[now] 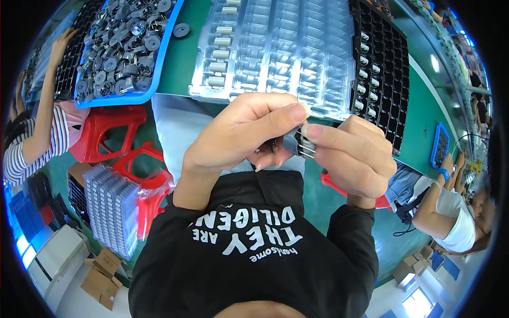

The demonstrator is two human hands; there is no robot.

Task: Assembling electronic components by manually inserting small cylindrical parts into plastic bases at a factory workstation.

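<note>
Just in front of my chest, a small grey part with thin metal pins [291,143] is pinched between my hands. My left hand [249,130] is closed, its thumb and fingers gripping the part from the left. From the right, my right hand [356,153] is closed too, thumb and forefinger pressed at the pin end. Its other fingers curl into the palm. Right behind my hands lies a clear plastic compartment tray [254,53], with pale rectangular parts in its left column. Fingers partly hide the held part.
A blue bin [155,87] heaped with grey round parts stands at far left, one loose grey part [181,30] beside it. A black cell tray [389,79] with shiny metal parts lies right. Stacked trays [112,206] and red stools [114,132] are left. Co-workers sit both sides.
</note>
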